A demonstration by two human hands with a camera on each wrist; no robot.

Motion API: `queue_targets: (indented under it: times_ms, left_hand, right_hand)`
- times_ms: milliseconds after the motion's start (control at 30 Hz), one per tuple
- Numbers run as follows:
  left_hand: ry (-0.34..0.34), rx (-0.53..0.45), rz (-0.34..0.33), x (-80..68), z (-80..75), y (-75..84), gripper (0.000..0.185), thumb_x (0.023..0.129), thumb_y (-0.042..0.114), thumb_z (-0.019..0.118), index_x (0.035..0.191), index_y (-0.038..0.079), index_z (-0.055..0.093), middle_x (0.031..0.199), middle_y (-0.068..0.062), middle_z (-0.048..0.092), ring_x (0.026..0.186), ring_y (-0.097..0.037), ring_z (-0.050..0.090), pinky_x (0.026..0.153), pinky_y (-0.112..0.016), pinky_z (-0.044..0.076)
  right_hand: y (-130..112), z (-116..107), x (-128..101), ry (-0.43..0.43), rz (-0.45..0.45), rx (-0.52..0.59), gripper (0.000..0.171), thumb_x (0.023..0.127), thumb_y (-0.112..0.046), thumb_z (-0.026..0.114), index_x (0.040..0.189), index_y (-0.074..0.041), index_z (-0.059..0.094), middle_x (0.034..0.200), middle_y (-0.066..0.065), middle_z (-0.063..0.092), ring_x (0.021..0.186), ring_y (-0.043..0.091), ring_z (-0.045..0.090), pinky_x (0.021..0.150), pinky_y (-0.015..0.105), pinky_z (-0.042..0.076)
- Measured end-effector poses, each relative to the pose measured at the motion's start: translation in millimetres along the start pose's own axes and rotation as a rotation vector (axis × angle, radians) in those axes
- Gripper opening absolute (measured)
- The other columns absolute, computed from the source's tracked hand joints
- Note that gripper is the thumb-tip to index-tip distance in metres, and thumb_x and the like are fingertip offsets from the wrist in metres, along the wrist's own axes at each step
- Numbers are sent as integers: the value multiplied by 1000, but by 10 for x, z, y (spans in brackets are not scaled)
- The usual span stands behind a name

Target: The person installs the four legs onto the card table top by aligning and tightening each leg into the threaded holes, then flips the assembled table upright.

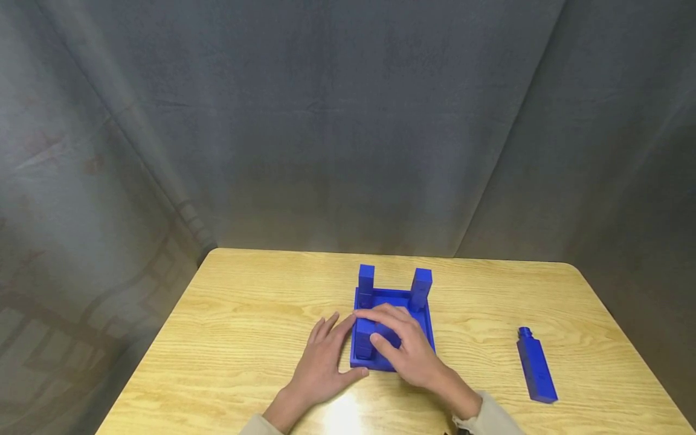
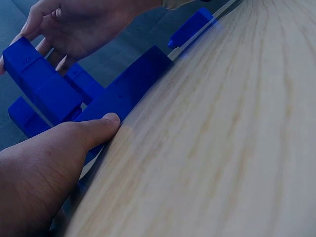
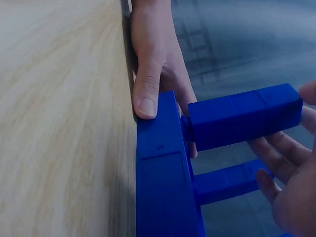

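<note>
A square blue base point(image 1: 375, 365) with a raised rim lies on the table, and square blue legs stand up from its corners. My left hand point(image 1: 321, 368) holds its front left corner, thumb on the front side and fingers along the left side. My right hand point(image 1: 410, 350) reaches over the base and holds the upper end of the front left blue leg point(image 1: 363, 338) between thumb and fingers. In the right wrist view, a narrow neck joins this leg point(image 3: 242, 116) to the base. My right hand hides the front right corner.
Two more blue legs, back left point(image 1: 366, 281) and back right point(image 1: 421, 287), stand upright on the base. A loose blue leg point(image 1: 535, 368) with a threaded end lies to the right on the wooden table point(image 1: 244, 314). Grey curtains point(image 1: 326, 151) hang behind and at the sides.
</note>
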State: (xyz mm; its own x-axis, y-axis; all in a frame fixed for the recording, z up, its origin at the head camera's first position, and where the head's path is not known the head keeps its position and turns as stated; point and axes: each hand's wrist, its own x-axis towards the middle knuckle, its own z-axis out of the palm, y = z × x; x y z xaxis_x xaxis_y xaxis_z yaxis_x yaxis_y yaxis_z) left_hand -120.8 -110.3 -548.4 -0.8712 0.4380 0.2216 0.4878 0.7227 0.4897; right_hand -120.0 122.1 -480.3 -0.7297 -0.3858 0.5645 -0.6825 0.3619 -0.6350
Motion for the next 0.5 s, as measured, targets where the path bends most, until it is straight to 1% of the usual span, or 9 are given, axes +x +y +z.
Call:
queue_targets:
  times_ms: [67, 133, 200, 333, 400, 500]
  left_hand:
    - [1, 3, 1, -2, 3, -3, 107, 89, 64, 83, 174, 19, 36, 171, -3, 51, 164, -37, 36, 137, -61, 18]
    - [4, 3, 4, -4, 5, -3, 107, 89, 64, 83, 174, 18, 37, 171, -3, 52, 164, -37, 36, 137, -61, 18]
    - [6, 5, 8, -5, 6, -5, 106, 89, 64, 83, 173, 17, 38, 171, -3, 52, 164, -37, 36, 137, -61, 19]
    - [16, 13, 24, -6, 13, -13, 105, 90, 64, 82, 172, 15, 40, 170, -3, 53, 163, -38, 38, 136, -62, 21]
    - [23, 16, 31, -7, 19, -21, 104, 90, 65, 82, 172, 15, 40, 170, -2, 53, 162, -39, 39, 136, -63, 23]
    - [37, 17, 42, -7, 21, -26, 103, 90, 64, 82, 172, 15, 41, 169, -3, 55, 161, -39, 41, 134, -64, 25]
  right_hand:
    - [4, -10, -1, -7, -1, 5, 45, 102, -6, 67, 145, -17, 72, 131, -8, 75, 123, 17, 68, 105, 46, 51]
    - [-1, -20, -1, -6, 20, 15, 44, 102, -7, 68, 144, -18, 72, 133, -8, 74, 125, 17, 68, 107, 46, 52]
    - [-7, -25, -1, 2, 45, 18, 41, 102, -9, 71, 142, -18, 72, 132, -8, 74, 123, 17, 68, 105, 45, 54]
    - [-25, -18, -1, 33, 123, 10, 34, 99, -14, 80, 131, -20, 71, 123, -10, 72, 113, 13, 67, 98, 45, 58]
    - [-41, -8, 0, 47, 165, 2, 33, 97, -17, 84, 126, -21, 69, 119, -11, 71, 110, 12, 66, 94, 45, 60]
    - [-63, 7, -1, 60, 207, -11, 35, 95, -19, 89, 121, -21, 66, 115, -12, 70, 105, 15, 67, 91, 46, 60]
